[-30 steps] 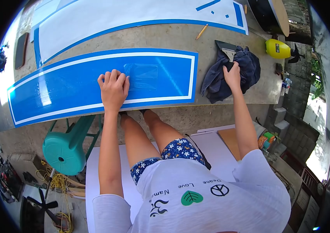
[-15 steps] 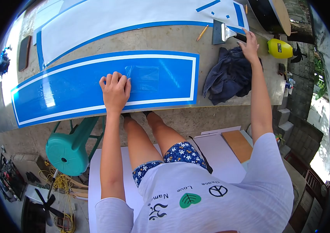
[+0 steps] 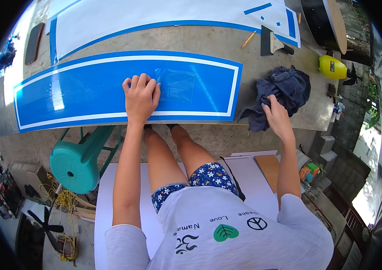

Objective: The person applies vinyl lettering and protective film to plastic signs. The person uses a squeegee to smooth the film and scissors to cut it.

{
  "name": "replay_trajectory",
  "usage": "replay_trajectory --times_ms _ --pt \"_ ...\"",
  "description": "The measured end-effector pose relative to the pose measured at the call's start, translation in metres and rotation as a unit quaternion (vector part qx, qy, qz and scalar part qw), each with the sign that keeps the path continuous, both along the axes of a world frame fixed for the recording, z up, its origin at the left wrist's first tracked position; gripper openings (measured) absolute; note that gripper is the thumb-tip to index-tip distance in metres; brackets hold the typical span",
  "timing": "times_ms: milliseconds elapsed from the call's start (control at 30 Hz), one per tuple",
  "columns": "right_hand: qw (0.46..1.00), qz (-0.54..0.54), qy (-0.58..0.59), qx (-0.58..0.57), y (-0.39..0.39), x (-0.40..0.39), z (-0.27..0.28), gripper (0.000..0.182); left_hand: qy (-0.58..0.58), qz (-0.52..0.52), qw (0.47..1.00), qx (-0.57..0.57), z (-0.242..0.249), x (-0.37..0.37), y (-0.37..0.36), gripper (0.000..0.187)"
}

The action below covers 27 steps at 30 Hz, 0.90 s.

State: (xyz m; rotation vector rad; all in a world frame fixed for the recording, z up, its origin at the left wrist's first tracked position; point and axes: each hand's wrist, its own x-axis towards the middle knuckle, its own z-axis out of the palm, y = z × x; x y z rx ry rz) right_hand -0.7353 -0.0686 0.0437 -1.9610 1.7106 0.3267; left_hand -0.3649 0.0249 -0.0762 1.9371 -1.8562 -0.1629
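My left hand (image 3: 141, 100) rests on a blue curved panel (image 3: 101, 85) with a white border line. Its fingers are curled in, hiding whatever is under them. Just right of the fingertips lies a square of clear film (image 3: 177, 86) on the panel, one corner close to my thumb. My right hand (image 3: 278, 116) pinches the near edge of a crumpled dark cloth (image 3: 286, 87) on the table, right of the panel. Beyond the cloth, a wide scraper (image 3: 275, 43) with a dark handle lies flat, untouched.
A pencil (image 3: 248, 39) lies left of the scraper. White sheeting with blue edging (image 3: 155, 24) covers the far side. A yellow spray bottle (image 3: 332, 67) lies at right, a phone (image 3: 33, 44) at far left. A green stool (image 3: 76, 166) stands below the table edge (image 3: 200, 122).
My right hand has come back from beside the scraper's handle and closed on the dark cloth. My left hand stays curled on the panel. The whole view has shifted slightly.
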Motion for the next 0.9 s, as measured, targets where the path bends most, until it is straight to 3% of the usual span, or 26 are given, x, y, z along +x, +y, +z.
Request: replay_trajectory --times_ms 67,133,200,300,400,533,600,633,900 --pt "0.997 0.03 -0.077 0.002 0.002 0.044 0.017 0.028 0.005 0.003 1.0 0.0 0.0 -0.001 -0.002 0.014" --pt "0.986 -0.005 -0.11 0.124 -0.007 0.084 0.023 0.03 0.003 0.001 1.0 -0.009 0.0 0.0 0.0 0.013" --pt "0.946 -0.081 -0.283 0.139 0.003 0.111 -0.021 0.031 0.012 0.002 1.0 -0.005 0.001 0.001 0.0 0.014" --pt "0.991 0.039 -0.101 -0.078 0.014 0.153 -0.061 0.031 0.023 0.0 1.0 -0.005 0.001 0.002 -0.001 0.014" --pt "0.938 -0.033 -0.134 -0.319 0.009 0.183 -0.088 0.024 0.023 0.005 1.0 -0.005 0.0 0.001 0.001 0.014" --pt "0.912 -0.097 -0.118 -0.382 0.01 0.202 -0.136 0.027 0.029 0.004 1.0 -0.005 0.0 0.003 0.001 0.014" --pt "0.909 -0.031 -0.099 -0.403 0.011 0.202 -0.133 0.037 0.031 0.005 0.999 -0.009 -0.001 0.002 0.002 0.014" --pt "0.919 -0.048 -0.098 -0.378 0.01 0.201 -0.131 0.04 0.033 0.004 0.999 -0.006 0.0 0.0 0.003 0.014" --pt "0.902 -0.043 -0.133 -0.408 0.012 0.186 -0.136 0.038 0.01 0.0 1.0 -0.029 0.003 0.003 0.001 0.012"
